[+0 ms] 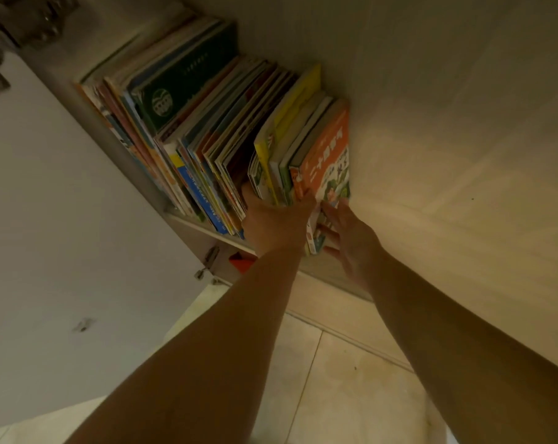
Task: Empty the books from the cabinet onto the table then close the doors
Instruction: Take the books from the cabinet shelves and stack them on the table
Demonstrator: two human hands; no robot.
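Where glossy spines (207,149) lean, hands (274,219).

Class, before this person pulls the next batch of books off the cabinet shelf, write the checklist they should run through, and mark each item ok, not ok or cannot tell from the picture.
1. Left hand placed on the batch: ok, fingers reach in among the spines left of the orange book.
2. Right hand on the batch's other side: ok, beside the orange book.
3. Firm grip: cannot tell, fingertips are hidden.
4. Cabinet door out of the way: ok, swung open at left.
5. Remaining books stable: not ok, they lean.
6. Table ready: cannot tell, not in view.
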